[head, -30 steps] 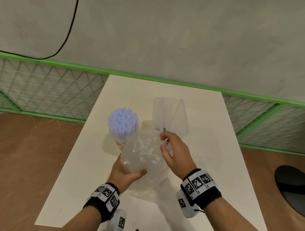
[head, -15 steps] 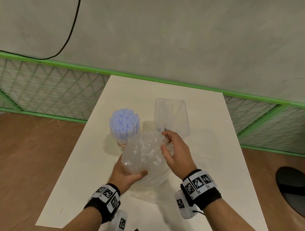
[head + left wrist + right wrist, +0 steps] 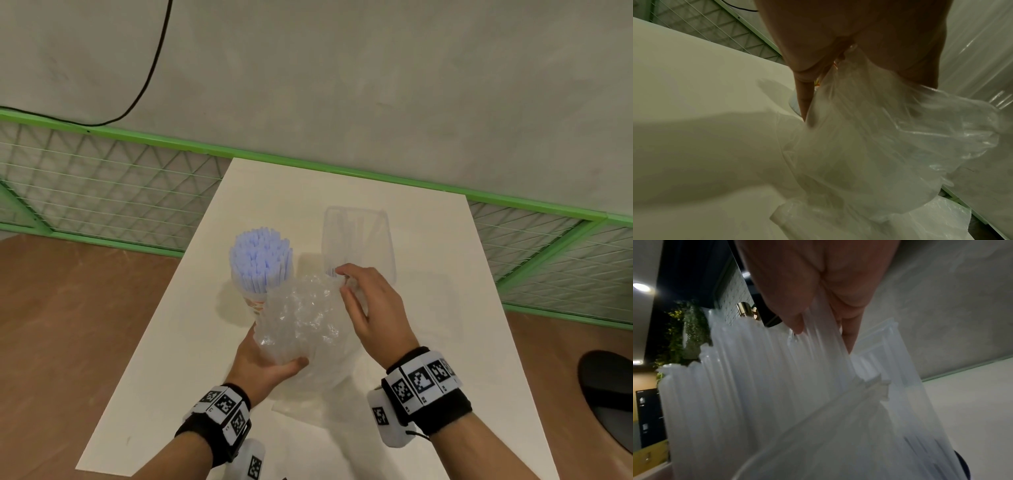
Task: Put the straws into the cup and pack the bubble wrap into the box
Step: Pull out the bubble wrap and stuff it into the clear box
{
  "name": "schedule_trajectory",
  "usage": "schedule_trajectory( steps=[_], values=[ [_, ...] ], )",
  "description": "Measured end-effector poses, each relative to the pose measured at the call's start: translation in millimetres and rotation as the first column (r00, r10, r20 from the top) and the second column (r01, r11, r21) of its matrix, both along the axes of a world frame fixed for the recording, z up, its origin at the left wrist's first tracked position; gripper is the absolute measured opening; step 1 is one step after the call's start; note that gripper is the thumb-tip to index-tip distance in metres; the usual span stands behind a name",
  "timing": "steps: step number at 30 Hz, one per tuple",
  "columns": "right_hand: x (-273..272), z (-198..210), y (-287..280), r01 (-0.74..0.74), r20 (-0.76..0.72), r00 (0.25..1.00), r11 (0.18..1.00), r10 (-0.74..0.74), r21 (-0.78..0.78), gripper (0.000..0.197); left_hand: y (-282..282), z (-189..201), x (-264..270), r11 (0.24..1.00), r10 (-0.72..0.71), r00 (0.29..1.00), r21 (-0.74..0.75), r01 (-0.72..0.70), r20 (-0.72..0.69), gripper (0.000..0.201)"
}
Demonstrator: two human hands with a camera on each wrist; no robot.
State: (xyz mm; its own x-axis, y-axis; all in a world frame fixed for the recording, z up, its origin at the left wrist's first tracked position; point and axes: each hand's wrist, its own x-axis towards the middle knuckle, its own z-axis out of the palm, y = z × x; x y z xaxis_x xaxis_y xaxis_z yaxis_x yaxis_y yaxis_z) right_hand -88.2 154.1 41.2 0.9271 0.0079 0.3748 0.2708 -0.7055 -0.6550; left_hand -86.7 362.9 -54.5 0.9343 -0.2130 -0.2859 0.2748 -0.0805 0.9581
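A crumpled wad of clear bubble wrap (image 3: 301,318) is held above the white table (image 3: 445,308). My left hand (image 3: 263,366) grips it from below, thumb on its near side. At the wad's top right edge my right hand (image 3: 363,305) pinches it, just in front of the clear plastic box (image 3: 358,240), which stands open. Left of the wad, pale blue straws (image 3: 260,260) stand bunched in a cup (image 3: 255,303). In the left wrist view the wrap (image 3: 890,146) spills from under my palm. The right wrist view has my fingers (image 3: 849,337) closed on the ribbed wrap (image 3: 766,386).
A flat sheet of clear plastic (image 3: 308,407) lies on the table under my hands. A green wire fence (image 3: 102,192) runs behind the table below a grey wall. Wooden floor flanks the table, with a black object (image 3: 609,394) at the right.
Both hands and the bubble wrap have edged slightly up and toward the box. Both hands hold it as before.
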Motion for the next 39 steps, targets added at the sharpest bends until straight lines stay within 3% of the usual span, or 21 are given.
schedule_trajectory(
  steps=[7, 12, 20, 24, 27, 30, 33, 34, 36, 39],
  values=[
    [4, 16, -3, -0.004, -0.049, 0.999, 1.000, 0.003, -0.010, 0.022, 0, -1, 0, 1.000, 0.007, 1.000, -0.005, -0.007, -0.004, 0.076],
    [10, 46, -13, 0.132, 0.183, 0.974, 0.991, -0.135, 0.027, 0.021, -1, 2, 0, 1.000, 0.006, 1.000, -0.001, -0.006, -0.010, 0.074],
    [22, 129, -44, 0.209, 0.378, 0.887, 0.961, -0.264, 0.180, 0.020, -1, 2, 1, 1.000, 0.021, 1.000, 0.002, -0.021, -0.018, 0.074],
    [35, 172, -66, 0.113, 0.466, 0.845, 0.940, -0.261, 0.322, 0.015, -1, 3, 1, 0.999, 0.020, 1.000, 0.035, -0.020, 0.003, 0.074],
    [62, 177, -80, 0.072, 0.503, 0.830, 0.941, -0.240, 0.329, 0.014, -1, 4, 1, 0.999, 0.024, 1.000, 0.035, -0.024, 0.005, 0.073],
    [100, 141, -87, 0.119, 0.352, 0.913, 0.959, -0.208, 0.258, 0.019, 1, 3, 1, 0.999, 0.027, 1.000, 0.030, -0.027, -0.002, 0.073],
    [127, 83, -88, 0.069, 0.027, 0.997, 0.983, -0.075, 0.172, 0.017, 2, 3, 2, 0.999, 0.023, 1.000, 0.036, -0.023, -0.011, 0.074],
    [133, 64, -90, 0.049, -0.083, 0.996, 0.997, -0.043, 0.065, 0.019, 2, 2, 2, 0.999, 0.019, 1.000, 0.036, -0.019, -0.014, 0.075],
    [139, 33, -93, -0.032, -0.277, 0.961, 0.977, -0.028, -0.211, 0.039, 2, 0, 1, 0.999, 0.014, 1.000, 0.035, -0.013, -0.016, 0.076],
    [150, 21, -92, -0.127, -0.383, 0.924, 0.930, -0.016, -0.345, 0.077, 1, 0, 1, 0.999, 0.023, 0.999, 0.037, -0.022, -0.028, 0.078]
  ],
)
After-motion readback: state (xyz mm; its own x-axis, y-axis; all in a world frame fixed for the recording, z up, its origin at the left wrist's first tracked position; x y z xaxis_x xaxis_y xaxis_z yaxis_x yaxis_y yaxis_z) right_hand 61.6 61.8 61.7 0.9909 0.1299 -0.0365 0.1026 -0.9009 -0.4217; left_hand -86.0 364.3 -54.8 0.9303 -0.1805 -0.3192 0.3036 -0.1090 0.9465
